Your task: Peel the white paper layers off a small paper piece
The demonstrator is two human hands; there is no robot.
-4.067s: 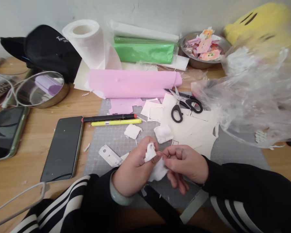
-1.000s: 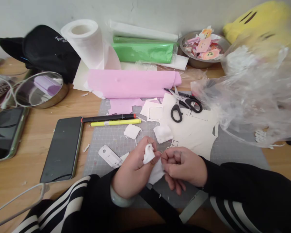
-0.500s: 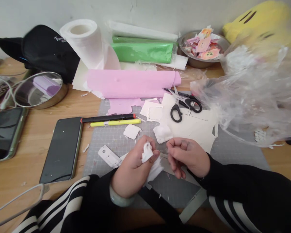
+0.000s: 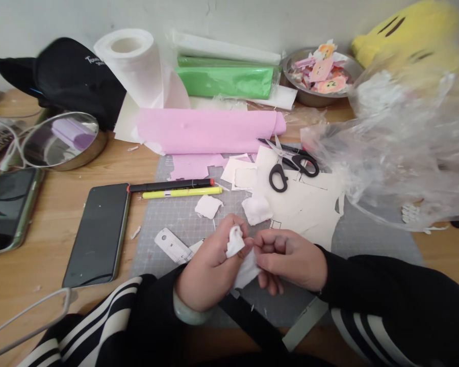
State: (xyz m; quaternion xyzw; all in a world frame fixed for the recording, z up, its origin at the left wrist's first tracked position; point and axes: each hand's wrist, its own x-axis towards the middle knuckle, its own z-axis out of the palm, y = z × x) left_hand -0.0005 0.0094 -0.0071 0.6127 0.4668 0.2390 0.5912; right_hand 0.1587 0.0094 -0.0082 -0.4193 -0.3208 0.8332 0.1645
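Note:
A crumpled piece of white tissue (image 4: 235, 242) is gripped in my left hand (image 4: 213, 267), bunched up above the thumb, while its loose part hangs below toward the mat. My right hand (image 4: 290, 259) is closed in a pinch right beside the left thumb, close to the tissue. What its fingertips hold, if anything, is hidden. Just beyond the hands lie a white padded square (image 4: 257, 209) and a smaller white piece (image 4: 208, 207). Black-handled scissors (image 4: 278, 178) rest partly open on a cut cream sheet (image 4: 308, 206).
The grey cutting mat (image 4: 168, 214) carries a ruler (image 4: 172, 245), a yellow marker (image 4: 183, 193) and a black marker (image 4: 172, 185). Behind are folded pink paper (image 4: 210, 131) and a white tissue roll (image 4: 132, 71). Plastic bags (image 4: 405, 137) crowd the right; a phone (image 4: 97, 234) lies left.
My right hand has moved left and slightly down, up to the left thumb and the tissue. My left hand keeps its grip, almost in place.

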